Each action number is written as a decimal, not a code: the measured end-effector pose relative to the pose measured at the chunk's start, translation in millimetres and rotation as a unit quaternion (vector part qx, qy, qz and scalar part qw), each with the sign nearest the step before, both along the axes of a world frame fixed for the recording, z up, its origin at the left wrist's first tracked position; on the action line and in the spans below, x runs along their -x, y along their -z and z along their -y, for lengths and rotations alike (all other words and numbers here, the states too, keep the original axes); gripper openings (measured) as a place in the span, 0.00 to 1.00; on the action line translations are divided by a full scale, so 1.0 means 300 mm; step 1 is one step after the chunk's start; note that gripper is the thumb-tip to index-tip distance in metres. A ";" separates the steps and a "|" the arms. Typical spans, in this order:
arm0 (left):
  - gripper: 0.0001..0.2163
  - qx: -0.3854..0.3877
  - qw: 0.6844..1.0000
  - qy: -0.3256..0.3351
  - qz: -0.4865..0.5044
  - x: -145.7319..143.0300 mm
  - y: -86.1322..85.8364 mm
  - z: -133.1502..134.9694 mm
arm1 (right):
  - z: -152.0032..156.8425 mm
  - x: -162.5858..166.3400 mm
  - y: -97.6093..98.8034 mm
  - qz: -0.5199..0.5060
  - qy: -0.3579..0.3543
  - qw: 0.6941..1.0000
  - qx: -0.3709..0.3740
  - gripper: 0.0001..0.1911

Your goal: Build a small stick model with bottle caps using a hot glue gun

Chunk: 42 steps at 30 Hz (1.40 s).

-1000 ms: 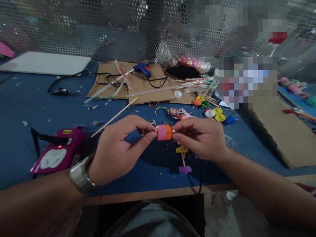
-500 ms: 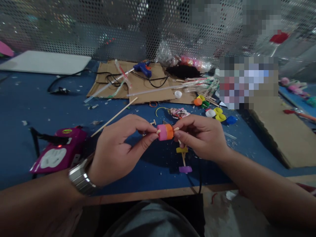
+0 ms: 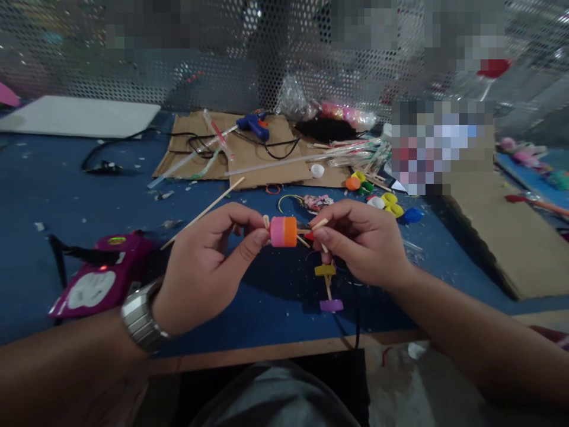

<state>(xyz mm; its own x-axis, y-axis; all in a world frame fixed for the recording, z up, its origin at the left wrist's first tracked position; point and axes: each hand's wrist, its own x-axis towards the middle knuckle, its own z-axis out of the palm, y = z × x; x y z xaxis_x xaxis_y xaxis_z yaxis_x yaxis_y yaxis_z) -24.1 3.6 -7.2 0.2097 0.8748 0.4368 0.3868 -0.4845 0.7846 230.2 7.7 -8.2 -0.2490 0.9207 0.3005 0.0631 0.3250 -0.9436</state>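
My left hand (image 3: 208, 261) pinches a pink and orange pair of bottle caps (image 3: 283, 231) joined face to face, with a thin wooden stick through them. My right hand (image 3: 362, 243) is closed in a pinch on the stick end (image 3: 319, 225) just right of the caps. Both hands hover above the blue table (image 3: 89, 196). Below them lies a small stick with a yellow cap (image 3: 325, 270) and a purple cap (image 3: 331, 305).
A magenta device (image 3: 100, 279) lies at the left. Cardboard (image 3: 249, 154) with a blue glue gun (image 3: 252, 124), cables and clear tubes sits behind. Loose coloured caps (image 3: 386, 201) and a long skewer (image 3: 202, 212) lie nearby. A cardboard sheet (image 3: 493, 237) is at the right.
The cap pair has shifted slightly left and up with my left hand. My right hand's fingers have slid off the caps onto the stick, leaving a gap.
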 end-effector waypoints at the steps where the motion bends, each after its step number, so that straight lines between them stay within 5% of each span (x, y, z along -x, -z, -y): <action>1: 0.00 0.006 1.000 0.000 0.009 -0.001 0.000 -0.001 | 0.000 0.000 0.000 0.005 0.001 1.000 -0.001 0.11; 12: 0.02 0.062 0.995 0.026 0.067 -0.012 -0.008 -0.007 | 0.005 -0.011 0.019 0.082 0.015 0.994 -0.076 0.04; 31: 0.06 0.132 0.989 0.045 0.043 -0.020 -0.029 -0.003 | -0.011 -0.010 -0.007 0.209 0.009 0.939 -0.275 0.01; 42: 0.04 0.152 0.984 0.058 0.075 -0.025 -0.022 -0.007 | -0.007 -0.008 0.012 0.219 0.032 0.943 -0.249 0.06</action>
<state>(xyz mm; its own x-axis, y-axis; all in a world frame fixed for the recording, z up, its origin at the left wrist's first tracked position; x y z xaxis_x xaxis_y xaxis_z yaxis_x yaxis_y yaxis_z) -16.6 5.7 -0.7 0.2690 0.9436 0.1930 0.2123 -0.2535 0.9437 232.5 9.7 -11.8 -0.3982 0.7095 0.5815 0.4462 0.7036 -0.5530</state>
